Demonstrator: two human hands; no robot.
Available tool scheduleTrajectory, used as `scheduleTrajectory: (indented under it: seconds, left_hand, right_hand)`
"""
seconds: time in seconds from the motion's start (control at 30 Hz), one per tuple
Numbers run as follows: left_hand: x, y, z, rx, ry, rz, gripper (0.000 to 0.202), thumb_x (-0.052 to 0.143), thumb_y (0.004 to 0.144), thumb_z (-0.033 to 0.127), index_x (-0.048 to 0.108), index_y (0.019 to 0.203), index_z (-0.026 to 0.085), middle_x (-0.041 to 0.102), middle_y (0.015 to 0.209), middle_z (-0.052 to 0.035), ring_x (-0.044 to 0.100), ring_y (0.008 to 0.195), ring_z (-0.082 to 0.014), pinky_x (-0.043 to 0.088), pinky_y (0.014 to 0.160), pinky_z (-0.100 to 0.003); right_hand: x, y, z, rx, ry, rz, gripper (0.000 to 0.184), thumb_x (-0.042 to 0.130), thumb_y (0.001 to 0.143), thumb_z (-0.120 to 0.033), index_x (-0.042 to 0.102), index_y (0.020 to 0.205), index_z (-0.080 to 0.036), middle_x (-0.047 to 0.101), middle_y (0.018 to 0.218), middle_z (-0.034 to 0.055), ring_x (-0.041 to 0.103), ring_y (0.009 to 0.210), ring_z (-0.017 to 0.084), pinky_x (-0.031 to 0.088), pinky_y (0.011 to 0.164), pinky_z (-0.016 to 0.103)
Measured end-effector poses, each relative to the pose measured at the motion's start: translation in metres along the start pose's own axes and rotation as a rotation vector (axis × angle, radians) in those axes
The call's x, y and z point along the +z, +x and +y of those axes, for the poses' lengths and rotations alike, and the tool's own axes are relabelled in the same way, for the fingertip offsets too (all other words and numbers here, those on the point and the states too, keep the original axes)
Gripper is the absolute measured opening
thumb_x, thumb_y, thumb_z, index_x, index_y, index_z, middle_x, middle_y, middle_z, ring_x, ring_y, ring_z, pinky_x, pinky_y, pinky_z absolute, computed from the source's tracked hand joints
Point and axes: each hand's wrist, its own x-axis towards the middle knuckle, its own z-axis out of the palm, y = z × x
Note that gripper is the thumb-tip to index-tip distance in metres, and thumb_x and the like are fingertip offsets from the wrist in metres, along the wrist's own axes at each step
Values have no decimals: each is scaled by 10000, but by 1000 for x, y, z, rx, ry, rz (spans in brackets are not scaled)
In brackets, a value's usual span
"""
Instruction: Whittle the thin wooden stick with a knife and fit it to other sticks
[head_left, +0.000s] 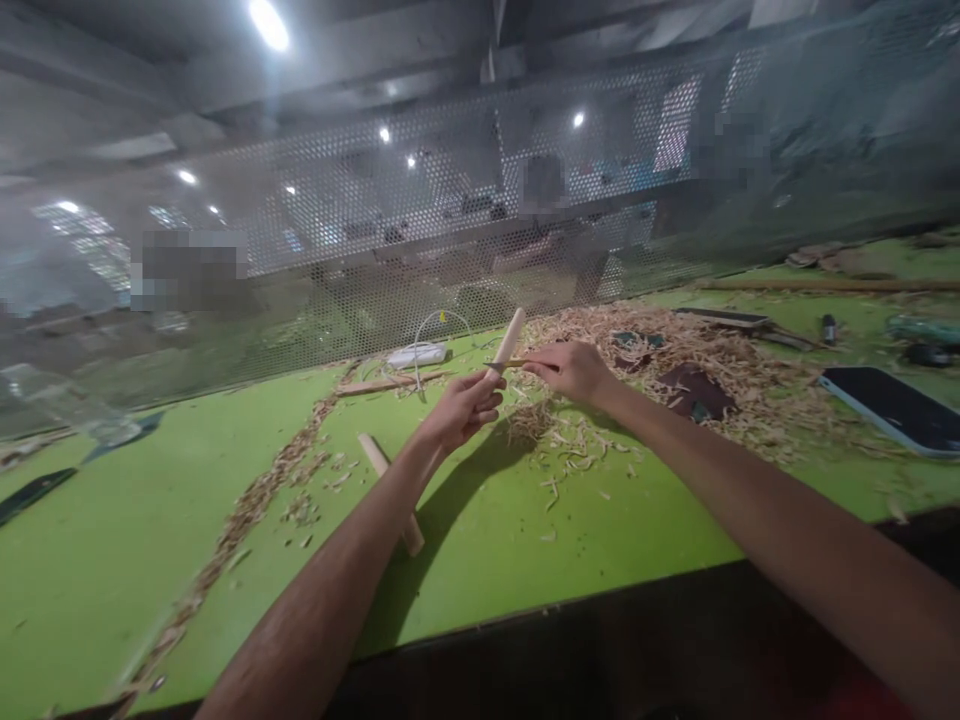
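My left hand [463, 406] is closed round a pale wooden stick [510, 340], which points up and to the right above the green table [150, 540]. My right hand [571, 370] is closed on a thin knife-like tool [508, 364], its tip laid across the stick just above my left fingers. Below both hands lies a small heap of wood shavings [559, 445]. A second wooden stick [379, 462] lies flat on the table under my left forearm.
A large pile of shavings [675, 360] spreads to the right, with dark objects in it. A black phone [892, 408] lies far right. A white cabled device [418, 354] sits behind. Perforated mesh [450, 200] walls the table's far edge; people sit behind it.
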Motion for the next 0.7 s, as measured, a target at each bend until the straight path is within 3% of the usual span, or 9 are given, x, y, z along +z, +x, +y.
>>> scheduleTrajectory:
  seconds: [0.27,0.43,0.7]
  left_hand:
    - [-2,3,-8,2,39,4,256,830,858,290,689,876,78,394,648,67,313,483,-7,270,415,-131]
    - [-6,4,-12,-22,70,-46,252,814,879,314,703,896,88,394,666,61,320,500,-10,295,432,-131]
    - [-1,4,-11,-21,94,-10,289,868,815,309,692,846,82,408,679,56,307,493,-1,263,410,-124]
  right_hand:
    - [-10,1,7,121,-49,-67,299,580,1034,-322,827,1140,-190,805,862,57,620,610,148,429,492,271]
    - [-16,0,15,184,-102,-33,296,584,1035,-333,845,1062,-197,804,884,45,627,672,148,393,547,260]
    - [-17,0,19,243,-135,-76,298,590,1039,-344,846,1037,-191,806,907,40,623,699,151,357,558,252]
